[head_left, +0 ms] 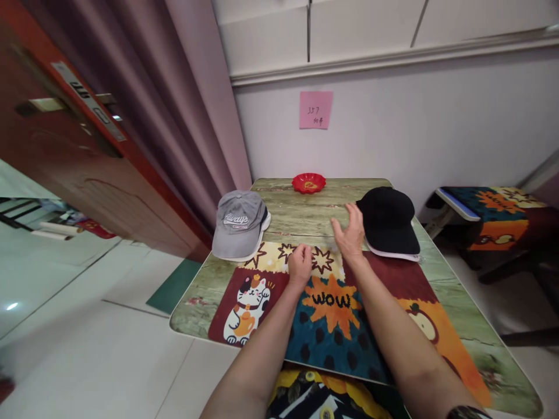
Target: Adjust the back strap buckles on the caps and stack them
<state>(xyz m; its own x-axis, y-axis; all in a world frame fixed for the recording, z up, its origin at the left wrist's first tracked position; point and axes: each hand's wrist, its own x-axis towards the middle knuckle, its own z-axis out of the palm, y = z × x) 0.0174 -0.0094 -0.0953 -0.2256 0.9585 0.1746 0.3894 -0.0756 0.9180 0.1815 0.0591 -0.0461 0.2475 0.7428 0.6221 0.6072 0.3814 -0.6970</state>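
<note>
My left hand (300, 263) is curled into a loose fist above the patterned mat (340, 349), and nothing shows in it. To its right, my right hand (350, 234) is raised with the fingers apart and holds nothing. Close beside those fingers is a black cap (388, 218), resting on a lighter cap whose pale brim (395, 255) peeks out below. At the table's left side sits a grey cap (238, 224) with white lettering, stacked over other caps whose light edge (262, 237) shows.
A red scalloped dish (309, 183) stands at the back of the wood-patterned table (279, 209). Behind is a wall with a pink note (315, 110). On the left are a curtain (205, 105) and an open door (87, 151). Another covered table (502, 215) stands to the right.
</note>
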